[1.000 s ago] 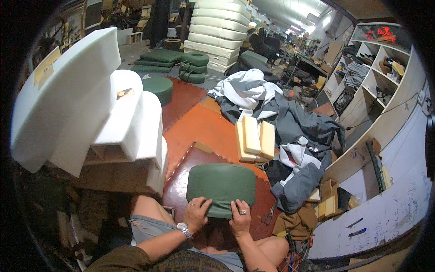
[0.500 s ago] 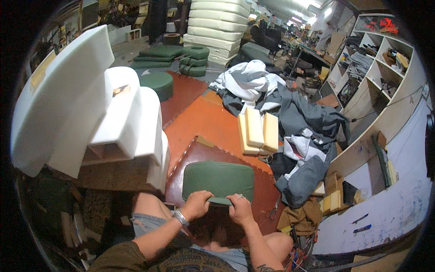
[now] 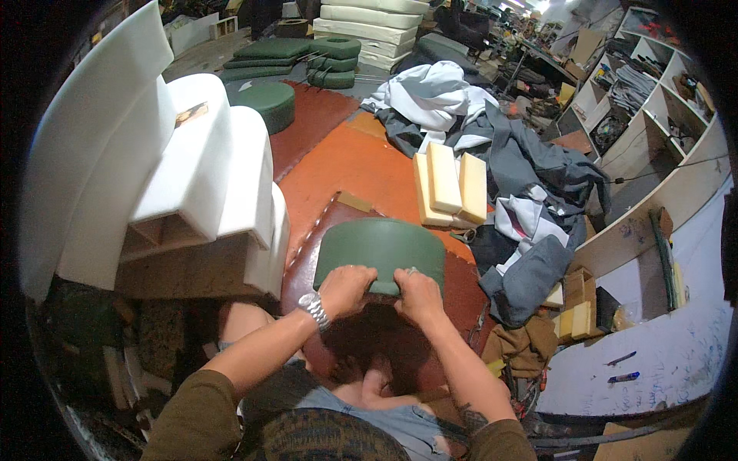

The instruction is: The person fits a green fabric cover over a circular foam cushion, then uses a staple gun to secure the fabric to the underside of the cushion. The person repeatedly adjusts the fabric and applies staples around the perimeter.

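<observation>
Our left hand (image 3: 348, 290) and right hand (image 3: 420, 296) clamped the green cushion (image 3: 380, 240). It lay at twelve o'clock from fingers (image 3: 367, 274) seemingly curled.

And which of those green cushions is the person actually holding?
The nearest green cushion, in front of the person: the left hand and right hand grip its near edge. The round cushion and stacked cushions lie farther off, untouched.

A maroon mat (image 3: 463, 286) met an orange mat (image 3: 323, 169) on the floor (image 3: 204, 60), and the green cushion (image 3: 380, 246) was over the maroon one. I saw pale foam blocks (image 3: 443, 180) bunched on the orange, grey and white cloth (image 3: 438, 96) heaped just beside them. Folded fabric (image 3: 634, 91) lay in the shelf (image 3: 680, 184), two pens (image 3: 623, 377) on the white panel (image 3: 584, 388)
</observation>
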{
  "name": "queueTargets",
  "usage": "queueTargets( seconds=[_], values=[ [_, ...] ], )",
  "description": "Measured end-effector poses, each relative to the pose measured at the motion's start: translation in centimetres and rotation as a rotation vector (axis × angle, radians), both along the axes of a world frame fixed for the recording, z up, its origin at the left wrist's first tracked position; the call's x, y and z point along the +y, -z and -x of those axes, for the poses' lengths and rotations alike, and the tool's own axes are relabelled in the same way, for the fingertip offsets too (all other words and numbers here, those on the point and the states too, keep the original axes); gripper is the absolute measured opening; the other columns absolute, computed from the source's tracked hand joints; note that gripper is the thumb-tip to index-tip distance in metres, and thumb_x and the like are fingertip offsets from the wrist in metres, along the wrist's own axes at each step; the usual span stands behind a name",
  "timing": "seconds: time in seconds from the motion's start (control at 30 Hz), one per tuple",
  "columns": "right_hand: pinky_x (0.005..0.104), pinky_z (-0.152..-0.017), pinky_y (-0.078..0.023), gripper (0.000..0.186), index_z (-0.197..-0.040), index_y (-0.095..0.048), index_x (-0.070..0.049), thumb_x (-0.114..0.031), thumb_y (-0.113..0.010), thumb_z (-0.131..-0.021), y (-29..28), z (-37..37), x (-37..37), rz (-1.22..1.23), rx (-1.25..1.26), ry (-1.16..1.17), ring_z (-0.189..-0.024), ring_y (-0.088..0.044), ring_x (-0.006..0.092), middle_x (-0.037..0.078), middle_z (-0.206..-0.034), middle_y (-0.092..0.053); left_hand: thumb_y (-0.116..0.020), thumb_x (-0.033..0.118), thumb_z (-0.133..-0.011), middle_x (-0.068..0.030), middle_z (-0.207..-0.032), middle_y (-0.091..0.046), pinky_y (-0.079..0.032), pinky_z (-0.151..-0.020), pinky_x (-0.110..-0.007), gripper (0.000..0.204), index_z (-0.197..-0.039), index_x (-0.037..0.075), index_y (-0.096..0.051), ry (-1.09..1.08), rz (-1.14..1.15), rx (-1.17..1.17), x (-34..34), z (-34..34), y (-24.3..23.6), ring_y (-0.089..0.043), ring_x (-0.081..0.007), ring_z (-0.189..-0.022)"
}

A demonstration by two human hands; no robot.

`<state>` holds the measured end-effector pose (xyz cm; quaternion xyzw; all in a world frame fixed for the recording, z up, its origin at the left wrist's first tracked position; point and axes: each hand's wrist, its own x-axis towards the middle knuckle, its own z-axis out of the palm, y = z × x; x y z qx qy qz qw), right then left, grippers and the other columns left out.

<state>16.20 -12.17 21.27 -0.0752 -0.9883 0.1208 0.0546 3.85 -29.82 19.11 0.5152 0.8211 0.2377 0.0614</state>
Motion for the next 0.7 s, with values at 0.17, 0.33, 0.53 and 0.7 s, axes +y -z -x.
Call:
queueTargets(
  seconds=[0.17,0.33,0.53,0.7],
  values=[
    [0.0539,-0.081,-0.058,0.037,-0.099,-0.062,-0.007,-0.007,-0.085,-0.070,-0.4,2.8,1.9,-0.011,-0.041,0.018,-0.095,-0.071,0.0422,0.017,-0.098,-0.071,-0.073,0.009,-0.082,-0.0192,-0.093,-0.073,-0.058,-0.077,-0.055,0.014,-0.096,0.007,-0.068,0.011,-0.024,0.063,1.6,2.9,-0.1,-0.072,-0.0427,-0.092],
    [0.0524,-0.077,-0.058,0.034,-0.092,-0.059,-0.008,-0.008,-0.083,-0.069,1.0,2.8,1.4,-0.133,0.065,-0.039,-0.090,-0.071,0.0389,0.014,-0.093,-0.069,-0.069,0.009,-0.083,-0.0141,-0.085,-0.069,-0.058,-0.069,-0.053,0.008,-0.090,0.010,-0.064,-0.038,-0.080,0.184,1.1,2.2,1.6,-0.072,-0.0386,-0.082],
    [0.0491,-0.069,-0.056,0.014,-0.086,-0.059,-0.011,-0.007,-0.071,-0.079,2.2,-0.4,-1.1,-0.142,0.302,-0.044,-0.081,-0.068,0.0350,0.009,-0.082,-0.063,-0.070,0.011,-0.081,-0.0072,-0.079,-0.061,-0.056,-0.067,-0.046,0.011,-0.086,0.013,-0.061,-0.064,-0.225,0.286,-0.9,-0.9,3.7,-0.067,-0.0315,-0.079],
    [0.0459,-0.062,-0.048,0.020,-0.078,-0.055,-0.012,-0.009,-0.072,-0.069,5.1,-8.9,-7.6,-0.085,0.331,-0.106,-0.073,-0.060,0.0328,0.009,-0.076,-0.054,-0.067,0.014,-0.079,-0.0044,-0.078,-0.055,-0.050,-0.062,-0.042,0.011,-0.084,0.014,-0.058,0.030,-0.227,0.248,-8.0,-9.0,6.3,-0.062,-0.0269,-0.073]
  ],
)
